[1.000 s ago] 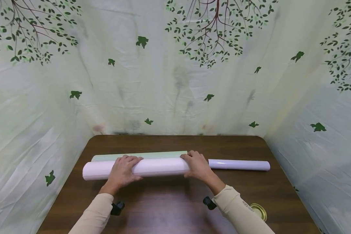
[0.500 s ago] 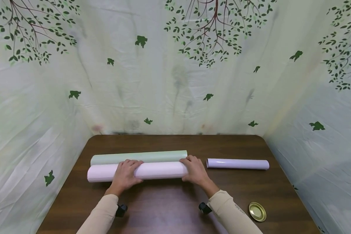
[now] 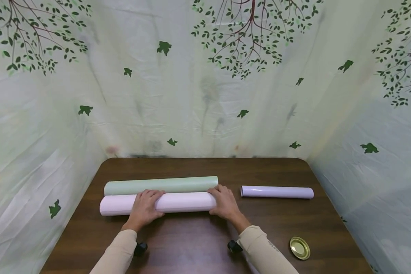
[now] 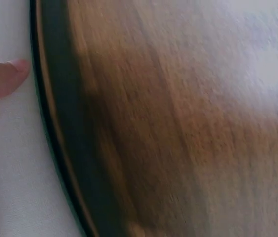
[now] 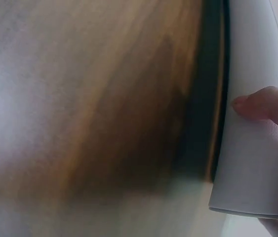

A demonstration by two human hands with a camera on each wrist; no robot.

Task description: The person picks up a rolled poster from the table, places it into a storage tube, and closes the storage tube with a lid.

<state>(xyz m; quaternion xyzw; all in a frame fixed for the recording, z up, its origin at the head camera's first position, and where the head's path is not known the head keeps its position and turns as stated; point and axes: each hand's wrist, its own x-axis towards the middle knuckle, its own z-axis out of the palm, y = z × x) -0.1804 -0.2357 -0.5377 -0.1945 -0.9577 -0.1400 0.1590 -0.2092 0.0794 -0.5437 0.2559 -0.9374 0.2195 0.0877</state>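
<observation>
Left hand [image 3: 145, 207] and right hand [image 3: 225, 204] grasp pale-pink, papery-looking cylindrical roll [image 3: 185, 203], fingers over top, thumbs nearside, likely spaced for balance; it's just in front of pale-green cylindrical roll [image 3: 164, 185].

Left forearm [image 3: 114, 251] and right forearm [image 3: 265, 247], beige-sleeved, angle inward over table [image 3: 328, 228], toward far edge. Left grip [image 3: 145, 206] nearer left edge, right grip [image 3: 225, 203] nearer right edge; both backs up, fingers [image 3: 153, 193] curled over, thumbs [image 5: 266, 104] on near side.
</observation>
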